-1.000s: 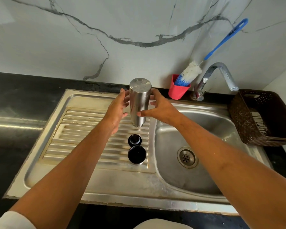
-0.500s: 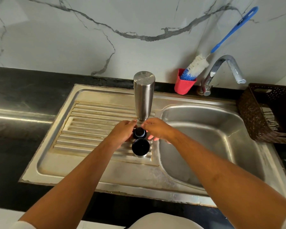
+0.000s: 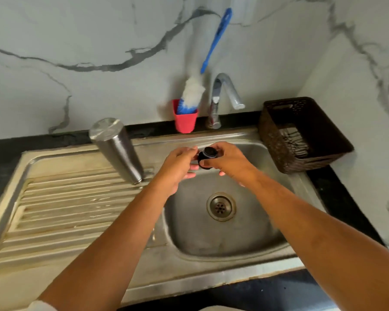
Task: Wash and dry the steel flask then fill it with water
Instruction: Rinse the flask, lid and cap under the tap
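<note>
The steel flask [image 3: 117,149] stands upside down on the ribbed drainboard [image 3: 61,209], left of the basin. Over the sink basin [image 3: 222,239] both my hands hold the flask's black caps [image 3: 208,157] between them. My right hand [image 3: 229,160] grips the caps from the right, its fingers curled round them. My left hand [image 3: 177,167] holds them from the left with its fingertips. Whether the two caps are joined or apart is hidden by my fingers.
A steel tap [image 3: 225,97] stands behind the basin, shut off. A red cup [image 3: 185,120] holds a blue-handled bottle brush [image 3: 213,41]. A brown woven basket [image 3: 301,133] sits at the right. The drain [image 3: 221,206] lies in the basin floor.
My hands let go of the flask, picked up both black caps from the drainboard and carried them right, over the basin. The flask stays inverted on the drainboard.
</note>
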